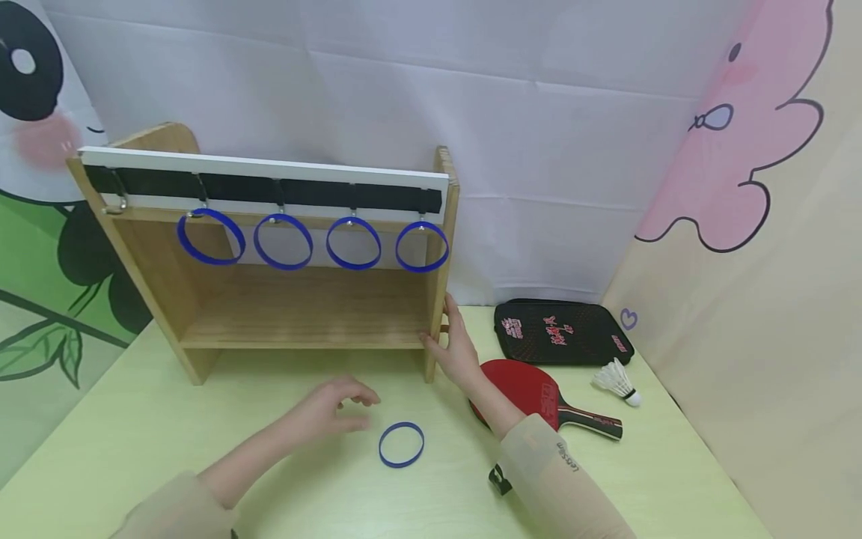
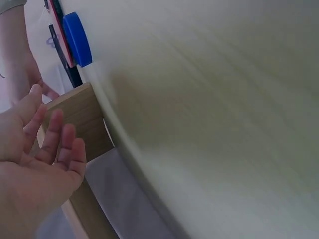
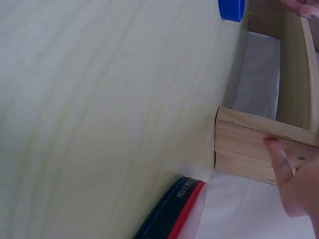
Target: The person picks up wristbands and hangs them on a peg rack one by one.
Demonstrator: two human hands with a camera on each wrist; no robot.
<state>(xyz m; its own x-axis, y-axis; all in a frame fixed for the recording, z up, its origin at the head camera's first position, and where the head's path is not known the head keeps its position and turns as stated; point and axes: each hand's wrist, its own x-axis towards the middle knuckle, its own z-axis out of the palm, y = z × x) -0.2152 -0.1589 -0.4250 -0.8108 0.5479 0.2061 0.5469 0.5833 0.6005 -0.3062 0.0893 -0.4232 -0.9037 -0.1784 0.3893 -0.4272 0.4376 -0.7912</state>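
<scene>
A wooden rack (image 1: 310,346) stands on the table, with several blue rings (image 1: 285,266) hanging from hooks along its black-and-white front bar. One hook (image 1: 116,208) at the far left carries no ring. My right hand (image 1: 460,352) holds the rack's right side panel (image 3: 244,144), its thumb at the front edge and its fingers along the outer side. Another blue ring (image 1: 402,466) lies on the table before the rack. To the left of this ring, my left hand (image 1: 330,408) hovers above the table, fingers loosely bent and holding nothing.
Right of the rack lie a red table tennis bat (image 1: 518,378), a black zip case (image 1: 562,329) and a white shuttlecock (image 1: 616,380). A small black object (image 1: 499,480) sits beside the right sleeve. White cloth (image 1: 539,187) hangs behind the rack.
</scene>
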